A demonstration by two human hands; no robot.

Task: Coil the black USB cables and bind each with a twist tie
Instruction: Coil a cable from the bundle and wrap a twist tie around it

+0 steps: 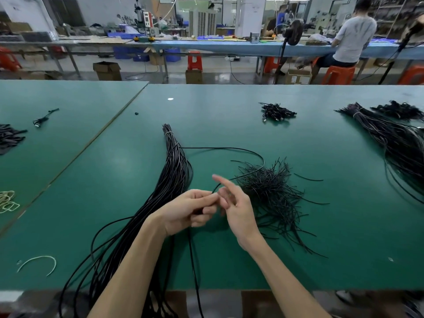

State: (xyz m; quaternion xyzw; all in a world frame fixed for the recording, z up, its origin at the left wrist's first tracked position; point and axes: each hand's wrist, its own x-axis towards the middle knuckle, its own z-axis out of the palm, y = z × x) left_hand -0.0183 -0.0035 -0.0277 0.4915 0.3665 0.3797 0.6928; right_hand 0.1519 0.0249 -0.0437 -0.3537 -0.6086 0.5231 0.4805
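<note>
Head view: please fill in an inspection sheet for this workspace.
Surface: green matte table, seam on the left.
Job's things: tied bundle of long black cables; pile of short black twist ties; small heap of coiled black cables farther back.
Clutter: pale rubber bands and a pale curved strip at left.
Hands: left hand pinches a single black cable; right hand beside it, index finger straight, grip blurred.
Cables: the held cable loops back to the tied bundle; second big black cable bundle at right.
Surroundings: person in a grey shirt seated at a blue bench; red plastic stools; cardboard boxes.
</note>
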